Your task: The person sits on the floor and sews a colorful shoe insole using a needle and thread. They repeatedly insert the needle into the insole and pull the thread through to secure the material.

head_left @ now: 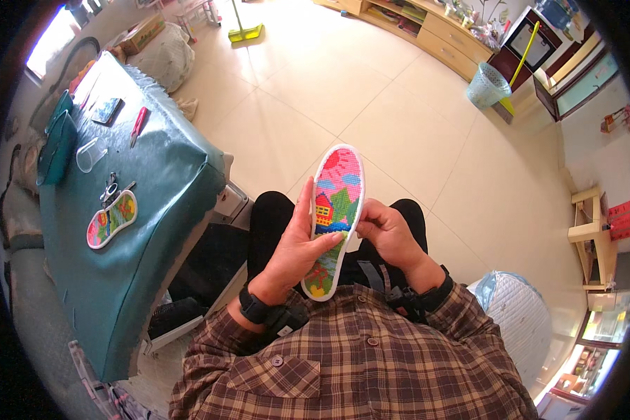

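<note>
A cross-stitched insole point(340, 202) with white binding stands tilted before my lap, its picture of a house, trees and a red sun facing me. My left hand point(289, 252) grips its left edge, thumb across the front and fingers along the side and behind. At the opposite rim, my right hand point(391, 233) pinches with thumb and forefinger against the white binding. Whether a needle or thread sits between those fingertips is too small to tell. A second, similar insole point(112, 219) lies on the teal-covered table point(152, 205) to my left.
Near the second insole lie scissors point(109, 190), a clear plastic cup point(91, 155), red-handled snips point(138, 126) and a phone-like dark object point(107, 111). Teal baskets point(58, 147) stand at the table's far edge. A quilted white stool point(514, 320) is at my right.
</note>
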